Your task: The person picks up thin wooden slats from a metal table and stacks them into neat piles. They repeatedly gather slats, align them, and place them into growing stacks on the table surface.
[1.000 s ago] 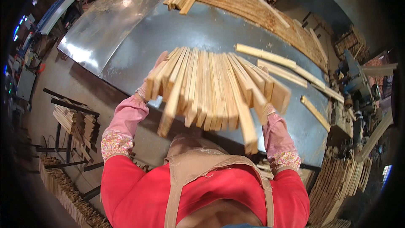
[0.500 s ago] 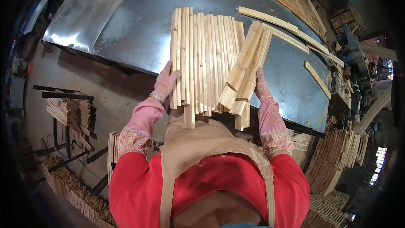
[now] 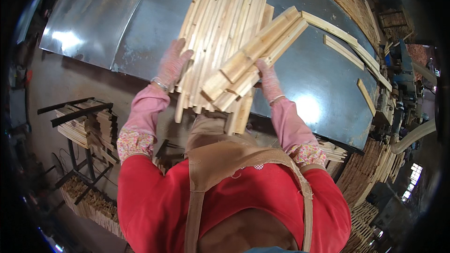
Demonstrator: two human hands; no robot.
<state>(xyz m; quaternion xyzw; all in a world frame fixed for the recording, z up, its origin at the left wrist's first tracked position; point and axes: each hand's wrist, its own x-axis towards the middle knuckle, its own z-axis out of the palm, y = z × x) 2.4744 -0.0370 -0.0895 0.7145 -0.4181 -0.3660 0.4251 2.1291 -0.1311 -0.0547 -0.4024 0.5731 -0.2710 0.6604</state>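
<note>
Looks like the spread left hand (image 3: 172, 63) braces the wooden strips (image 3: 218, 28) over the metal table's (image 3: 323, 75) edge, while the right hand (image 3: 269, 78), grip unclear, steadies skewed boards (image 3: 267, 47) on top.

Left fingers (image 3: 177, 49) touch wooden strips (image 3: 211, 28) over a metal table (image 3: 323, 77); right fingers (image 3: 264, 69) touch slanted strips (image 3: 262, 42) atop them.

My left hand (image 3: 171, 65) and right hand (image 3: 269, 78) make two, and I have one counter (image 3: 168, 23). I count at least ten wooden slats (image 3: 211, 42) in the row, too tight for an exact tally, at least two boards (image 3: 260, 44) over them, at least four loose strips (image 3: 343, 52) at right, and one black metal stand (image 3: 80, 114) at left.
</note>
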